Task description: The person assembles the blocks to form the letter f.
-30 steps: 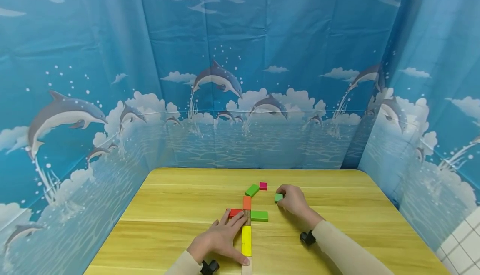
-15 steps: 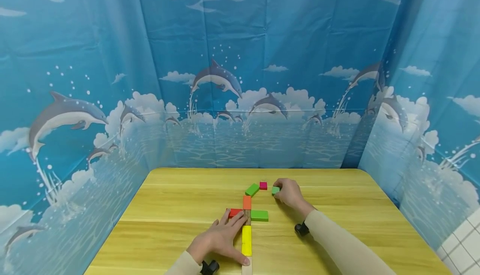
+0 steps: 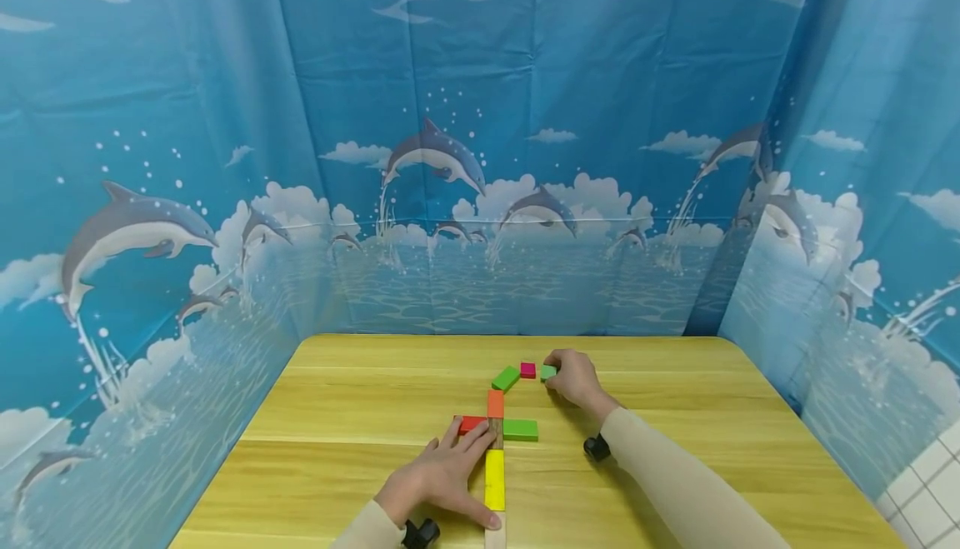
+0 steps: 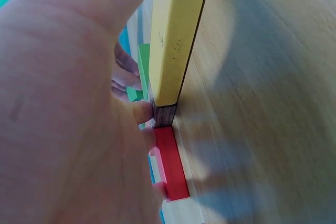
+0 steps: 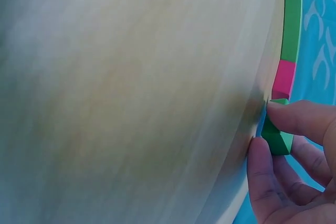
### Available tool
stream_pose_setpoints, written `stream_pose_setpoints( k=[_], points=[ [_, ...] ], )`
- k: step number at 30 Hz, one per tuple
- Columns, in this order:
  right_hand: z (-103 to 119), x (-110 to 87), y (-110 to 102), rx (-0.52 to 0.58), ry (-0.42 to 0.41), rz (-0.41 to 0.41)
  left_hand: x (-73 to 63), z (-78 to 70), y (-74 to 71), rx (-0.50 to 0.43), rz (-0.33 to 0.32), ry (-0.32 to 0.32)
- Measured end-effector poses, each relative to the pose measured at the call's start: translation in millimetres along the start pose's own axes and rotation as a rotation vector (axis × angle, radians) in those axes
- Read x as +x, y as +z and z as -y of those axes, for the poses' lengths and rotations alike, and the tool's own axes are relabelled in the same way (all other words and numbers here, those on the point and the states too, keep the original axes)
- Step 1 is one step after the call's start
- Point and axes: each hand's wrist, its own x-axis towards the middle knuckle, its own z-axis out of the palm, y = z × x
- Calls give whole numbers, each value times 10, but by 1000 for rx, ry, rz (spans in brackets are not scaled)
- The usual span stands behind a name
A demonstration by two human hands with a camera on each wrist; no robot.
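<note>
My right hand (image 3: pixel 576 378) pinches a small green block (image 3: pixel 548 372) between thumb and fingers, just right of a pink block (image 3: pixel 528 370). In the right wrist view, the pinched block lies at the end of a row holding the pink block (image 5: pixel 284 78) and a longer green block (image 5: pixel 291 27). With fingers spread, my left hand (image 3: pixel 442 482) rests over the lower blocks. Its fingertips touch the brown block (image 3: pixel 496 435) and red block (image 3: pixel 472 424), partly covering them; its thumb touches a pale block (image 3: pixel 495 532). A yellow block (image 3: pixel 495 481) lies between.
An orange block (image 3: pixel 496 403) sits above the brown one, and a tilted green block (image 3: pixel 506 379) lies between it and the pink one. Another green block (image 3: pixel 521 430) extends right from the brown one. A dolphin-printed curtain (image 3: pixel 480 282) hangs behind the wooden table (image 3: pixel 337 399).
My right hand has moved away from me and left, bringing the small green block close to the pink block. My left hand has stayed in place.
</note>
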Motion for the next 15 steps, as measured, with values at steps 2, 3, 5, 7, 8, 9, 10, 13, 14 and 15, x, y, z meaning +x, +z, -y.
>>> stream_pose_setpoints(
  k=[2, 3, 5, 7, 8, 9, 10, 13, 14, 15],
  points=[
    [-17, 27, 19, 4, 0, -3, 1, 1, -1, 0, 1, -1],
    [-25, 43, 27, 4, -1, -5, 1, 2, -2, 1, 1, -1],
    [-37, 73, 42, 8, 1, -8, 0, 1, -5, 2, 2, -1],
    [-41, 90, 48, 4, 0, -7, 0, 1, -7, 0, 2, 0],
    [-42, 96, 50, 1, -2, -6, 0, 0, -9, -2, 3, -1],
    [-42, 99, 54, -3, -4, -4, 0, -1, -10, -5, 5, 0],
    [-43, 100, 56, -3, -4, 0, -1, -2, -11, -8, 6, 0],
    [-51, 101, 68, -5, 5, 6, -1, 0, -8, -16, 9, 1],
    [-52, 100, 71, -4, 10, 6, -1, -1, -7, -17, 9, 2],
    [-55, 100, 76, -3, 16, 5, -1, -1, -5, -18, 8, 2]
  ],
)
